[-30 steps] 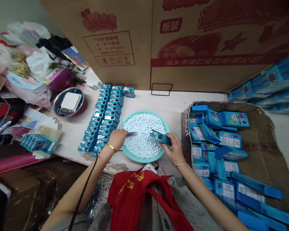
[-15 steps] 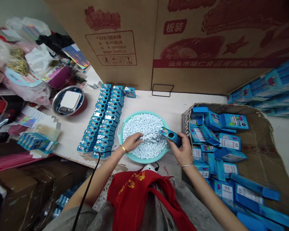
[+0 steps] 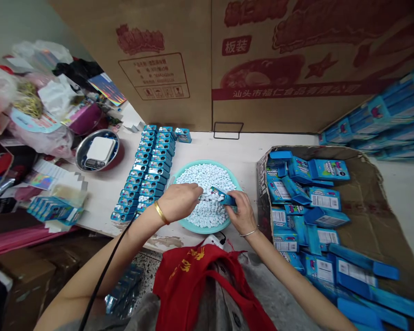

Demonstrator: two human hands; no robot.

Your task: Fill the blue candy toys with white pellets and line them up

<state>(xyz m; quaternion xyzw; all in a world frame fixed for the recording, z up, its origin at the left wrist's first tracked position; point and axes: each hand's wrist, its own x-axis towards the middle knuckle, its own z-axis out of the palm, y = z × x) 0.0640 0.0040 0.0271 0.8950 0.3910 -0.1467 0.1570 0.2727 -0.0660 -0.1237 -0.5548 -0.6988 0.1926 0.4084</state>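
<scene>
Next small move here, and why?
Probably push a few more mints into the blue tin with the left hand: the right hand holds that tin tilted low over the teal basin, and the left hand is down at the mints close beside it.

You wear a red apron (image 3: 193, 280) with yellow print on the chest and red straps, over a grey garment (image 3: 224, 299) with grey sleeves. A gold bangle (image 3: 161, 213) circles the wrist of your left hand (image 3: 178, 201), and a thin silver bangle (image 3: 249, 233) circles the wrist of your right hand (image 3: 243, 214). A thin black cable (image 3: 103, 271) runs along your left forearm.
</scene>
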